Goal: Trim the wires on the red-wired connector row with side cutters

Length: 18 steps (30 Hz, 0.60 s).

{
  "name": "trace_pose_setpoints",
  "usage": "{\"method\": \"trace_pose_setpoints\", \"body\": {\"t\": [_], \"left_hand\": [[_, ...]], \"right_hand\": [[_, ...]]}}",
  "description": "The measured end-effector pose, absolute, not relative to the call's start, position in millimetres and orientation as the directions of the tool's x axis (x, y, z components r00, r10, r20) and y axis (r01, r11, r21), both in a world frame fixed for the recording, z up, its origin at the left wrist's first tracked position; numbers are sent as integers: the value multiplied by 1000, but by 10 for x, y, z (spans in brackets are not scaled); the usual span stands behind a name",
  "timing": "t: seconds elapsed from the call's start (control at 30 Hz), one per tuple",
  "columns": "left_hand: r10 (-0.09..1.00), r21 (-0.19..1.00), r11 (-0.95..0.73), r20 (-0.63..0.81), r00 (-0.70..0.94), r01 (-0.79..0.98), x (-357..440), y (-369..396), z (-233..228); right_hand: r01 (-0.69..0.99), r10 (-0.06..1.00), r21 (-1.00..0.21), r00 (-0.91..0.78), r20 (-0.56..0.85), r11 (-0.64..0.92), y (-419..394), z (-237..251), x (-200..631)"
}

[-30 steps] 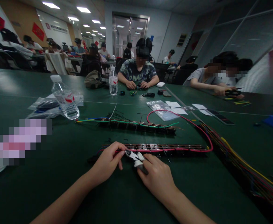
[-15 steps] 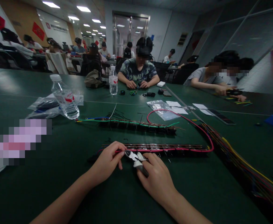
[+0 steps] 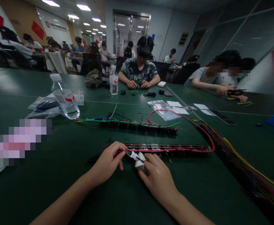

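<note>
My right hand [image 3: 157,173] is closed round the handles of a pair of diagonal cutters [image 3: 134,156] with white and grey grips. The cutter jaws point left, their tips by the fingertips of my left hand [image 3: 110,159]. That hand is pinched at the near edge of a long dark strip assembly [image 3: 186,151] with bare metal rails on top; what lies between its fingers is too small to make out. A red wire [image 3: 174,149] runs along the strip's near side, with thin tie tails sticking out. My left hand hides part of the strip's left end.
Behind lies a second strip [image 3: 137,126] with a green wire. A thick wire bundle [image 3: 240,159] runs down the right side. Two water bottles [image 3: 66,98] [image 3: 114,82], a plastic bag [image 3: 162,110] and a phone [image 3: 222,117] are on the table. A person [image 3: 139,70] sits opposite.
The cutters and my right hand have shifted very slightly to the right. My left hand stays almost where it was, still pinched at the strip.
</note>
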<state>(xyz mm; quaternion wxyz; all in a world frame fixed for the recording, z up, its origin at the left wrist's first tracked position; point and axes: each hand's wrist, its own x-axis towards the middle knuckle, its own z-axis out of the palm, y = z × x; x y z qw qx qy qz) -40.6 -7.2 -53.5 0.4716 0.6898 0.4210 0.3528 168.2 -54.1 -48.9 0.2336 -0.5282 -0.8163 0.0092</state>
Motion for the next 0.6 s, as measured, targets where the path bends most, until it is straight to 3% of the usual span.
{"method": "trace_pose_setpoints", "body": {"t": [0.3,0.6], "left_hand": [[913,945,-206,93,396,253,-407,-75,-544],[913,953,-186,77,401,239,-397,-72,-530]], "right_hand": [[834,875,-350,-282,393,426,-542,-482,1665],[843,886,-339,-296,356,418,-553,-434,1659]]}}
